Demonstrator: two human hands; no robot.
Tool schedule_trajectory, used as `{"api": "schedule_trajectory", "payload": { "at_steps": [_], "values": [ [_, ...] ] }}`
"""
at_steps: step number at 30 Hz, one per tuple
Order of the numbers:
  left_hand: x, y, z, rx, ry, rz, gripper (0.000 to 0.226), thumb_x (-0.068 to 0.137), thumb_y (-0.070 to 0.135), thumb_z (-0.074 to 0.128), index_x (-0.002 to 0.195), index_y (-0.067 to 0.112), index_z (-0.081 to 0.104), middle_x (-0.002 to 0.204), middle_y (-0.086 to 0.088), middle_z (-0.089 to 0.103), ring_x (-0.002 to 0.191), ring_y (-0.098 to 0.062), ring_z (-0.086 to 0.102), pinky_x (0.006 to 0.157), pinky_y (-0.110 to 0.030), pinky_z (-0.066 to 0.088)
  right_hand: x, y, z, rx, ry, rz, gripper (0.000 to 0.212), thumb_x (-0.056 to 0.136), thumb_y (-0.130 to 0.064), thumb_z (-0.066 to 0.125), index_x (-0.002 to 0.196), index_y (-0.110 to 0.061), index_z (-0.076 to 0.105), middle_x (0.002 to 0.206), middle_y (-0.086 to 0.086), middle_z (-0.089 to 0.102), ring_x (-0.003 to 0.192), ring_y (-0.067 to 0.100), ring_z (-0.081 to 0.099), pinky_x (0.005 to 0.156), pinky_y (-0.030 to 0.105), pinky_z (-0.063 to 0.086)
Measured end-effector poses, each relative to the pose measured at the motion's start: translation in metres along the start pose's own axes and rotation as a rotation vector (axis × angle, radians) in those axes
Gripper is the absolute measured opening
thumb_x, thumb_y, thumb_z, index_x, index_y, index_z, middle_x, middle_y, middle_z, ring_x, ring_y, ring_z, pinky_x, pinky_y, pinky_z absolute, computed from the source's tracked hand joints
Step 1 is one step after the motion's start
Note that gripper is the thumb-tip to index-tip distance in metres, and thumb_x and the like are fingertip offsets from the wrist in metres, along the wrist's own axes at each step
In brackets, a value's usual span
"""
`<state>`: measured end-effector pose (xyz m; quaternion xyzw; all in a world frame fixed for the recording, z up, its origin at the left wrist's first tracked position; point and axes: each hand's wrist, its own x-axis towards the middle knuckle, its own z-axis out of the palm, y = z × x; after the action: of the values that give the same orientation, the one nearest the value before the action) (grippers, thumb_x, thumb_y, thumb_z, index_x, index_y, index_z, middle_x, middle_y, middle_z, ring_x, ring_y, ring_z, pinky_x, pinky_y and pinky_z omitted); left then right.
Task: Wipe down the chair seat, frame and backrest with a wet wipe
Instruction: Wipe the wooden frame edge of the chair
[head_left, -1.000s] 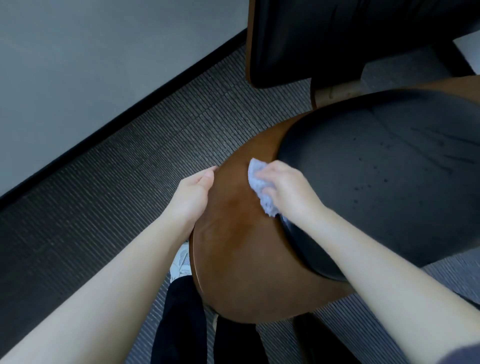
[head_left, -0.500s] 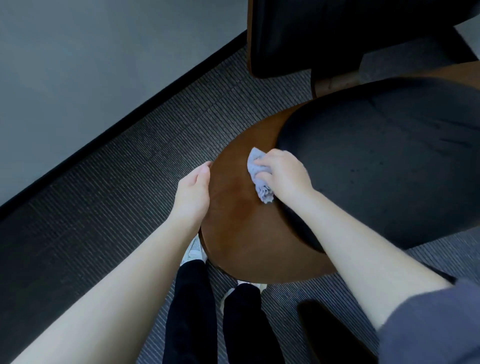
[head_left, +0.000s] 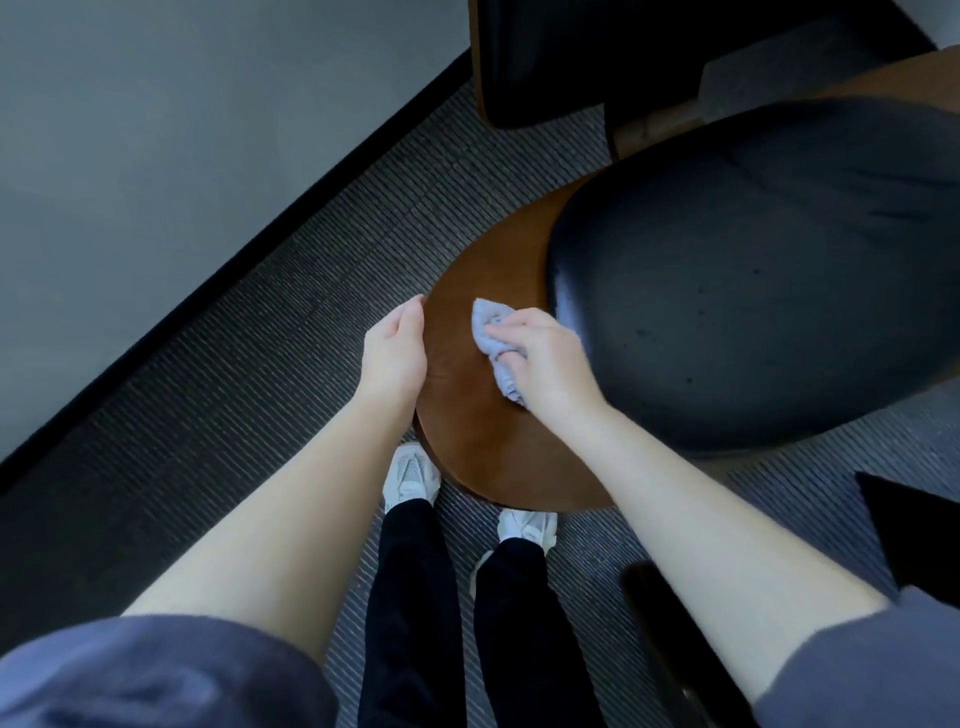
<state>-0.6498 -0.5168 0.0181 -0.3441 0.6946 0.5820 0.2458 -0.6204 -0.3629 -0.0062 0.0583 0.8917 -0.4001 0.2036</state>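
Note:
The chair has a black padded seat cushion (head_left: 753, 270) on a brown wooden shell (head_left: 483, 441), and a black backrest (head_left: 597, 57) at the top. My right hand (head_left: 545, 364) grips a crumpled pale blue wet wipe (head_left: 491, 327) and presses it on the wooden shell just left of the cushion. My left hand (head_left: 395, 353) rests against the shell's left edge, fingers fairly straight; whether the fingertips curl under the edge is hidden.
Dark ribbed carpet (head_left: 260, 338) covers the floor, with a grey wall (head_left: 156, 130) and black baseboard at the left. My white shoes (head_left: 410, 473) and black trousers stand right below the seat. A dark object (head_left: 914, 535) lies at the right edge.
The view has pulled back and up, so my feet and sleeves show. My right hand with the wipe has slid left and toward the shell's front edge; my left hand stays on the edge.

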Motion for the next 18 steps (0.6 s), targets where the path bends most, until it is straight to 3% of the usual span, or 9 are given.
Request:
{"api": "schedule_trajectory", "payload": {
  "at_steps": [4, 7, 10, 13, 15, 18],
  "values": [
    [-0.002, -0.003, -0.005, -0.004, -0.042, -0.035, 0.033, 0.094, 0.045, 0.044, 0.089, 0.024, 0.068, 0.108, -0.003, 0.071, 0.107, -0.023, 0.065, 0.100, -0.048, 0.049, -0.049, -0.021, 0.011, 0.185, -0.041, -0.109, 0.028, 0.090, 0.000, 0.058, 0.112, -0.012, 0.071, 0.115, -0.006, 0.058, 0.107, 0.006, 0.054, 0.091, 0.005, 0.035],
    [-0.008, -0.005, -0.010, 0.000, -0.064, -0.103, 0.042, 0.094, 0.051, 0.043, 0.089, 0.015, 0.064, 0.101, -0.003, 0.070, 0.097, -0.021, 0.066, 0.096, -0.052, 0.051, -0.067, 0.002, 0.007, 0.107, -0.004, -0.077, 0.028, 0.091, -0.001, 0.056, 0.111, -0.012, 0.071, 0.114, -0.004, 0.060, 0.103, 0.001, 0.054, 0.091, 0.006, 0.037],
    [-0.015, -0.005, -0.012, -0.017, -0.080, -0.156, 0.042, 0.101, 0.046, 0.039, 0.097, 0.018, 0.071, 0.103, -0.003, 0.074, 0.098, -0.022, 0.070, 0.092, -0.044, 0.055, -0.045, 0.025, 0.003, 0.021, 0.119, 0.110, 0.015, 0.091, -0.009, 0.056, 0.091, -0.012, 0.071, 0.080, -0.007, 0.062, 0.071, -0.003, 0.053, 0.063, 0.003, 0.039],
    [-0.019, -0.006, -0.015, -0.005, -0.092, -0.135, 0.046, 0.099, 0.048, 0.040, 0.101, 0.014, 0.071, 0.106, -0.008, 0.074, 0.103, -0.026, 0.069, 0.095, -0.045, 0.053, -0.018, 0.016, 0.014, -0.050, 0.174, 0.207, 0.023, 0.091, -0.012, 0.053, 0.068, -0.008, 0.049, 0.050, -0.002, 0.045, 0.043, 0.004, 0.042, 0.041, 0.013, 0.033],
    [-0.014, -0.007, -0.020, 0.026, -0.101, -0.132, 0.053, 0.087, 0.053, 0.046, 0.102, 0.007, 0.069, 0.105, -0.009, 0.072, 0.101, -0.026, 0.068, 0.096, -0.045, 0.052, -0.017, -0.008, 0.020, -0.061, 0.155, 0.136, 0.020, 0.092, -0.011, 0.051, 0.074, -0.004, 0.057, 0.059, 0.000, 0.053, 0.054, 0.006, 0.048, 0.050, 0.015, 0.038],
    [-0.012, -0.010, -0.030, 0.126, -0.161, -0.159, 0.041, 0.069, 0.054, 0.048, 0.090, 0.022, 0.061, 0.091, -0.002, 0.059, 0.083, -0.023, 0.052, 0.080, -0.040, 0.047, -0.053, -0.032, 0.022, 0.032, 0.093, 0.052, 0.028, 0.091, 0.000, 0.051, 0.110, -0.008, 0.071, 0.105, 0.004, 0.065, 0.095, 0.010, 0.055, 0.081, 0.013, 0.037]
  ]
}}
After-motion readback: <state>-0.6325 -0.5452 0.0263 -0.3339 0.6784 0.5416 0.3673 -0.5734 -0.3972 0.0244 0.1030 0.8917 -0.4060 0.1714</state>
